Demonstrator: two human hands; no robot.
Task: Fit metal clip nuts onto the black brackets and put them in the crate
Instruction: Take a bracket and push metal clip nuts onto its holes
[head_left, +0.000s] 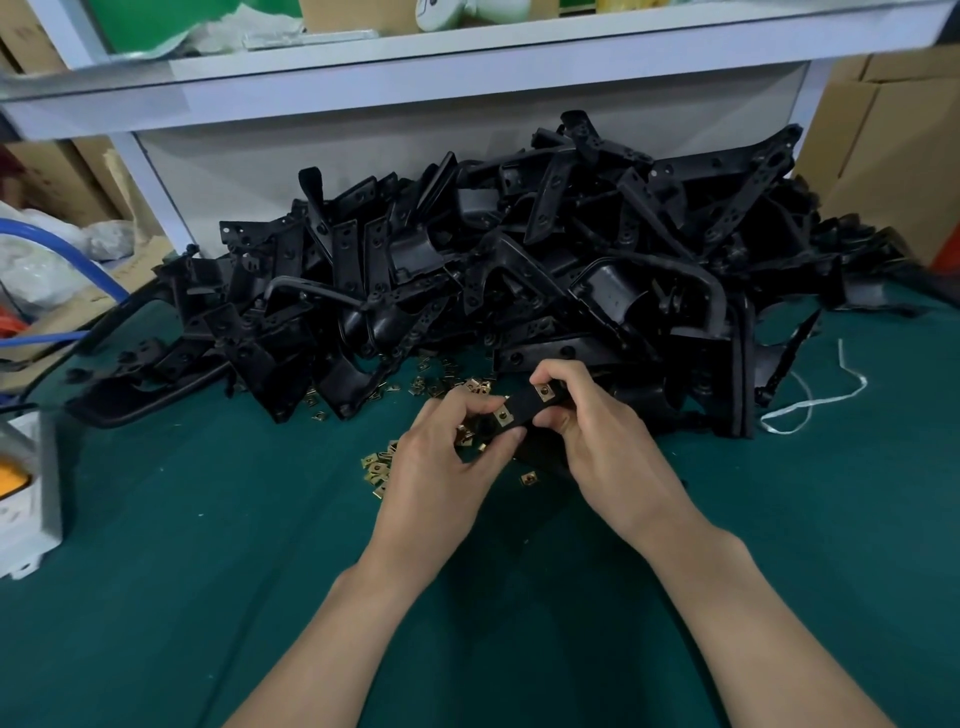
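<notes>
Both hands, left (447, 457) and right (597, 431), pinch a flat black plastic bracket (524, 408) above the green table (208, 545); the brass-coloured metal clip nut (502, 415) could slip off if pressed crooked.

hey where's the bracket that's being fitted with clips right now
The bracket is near the centre of the head view, gripped between the left hand and right hand, just in front of the bracket pile.
</notes>
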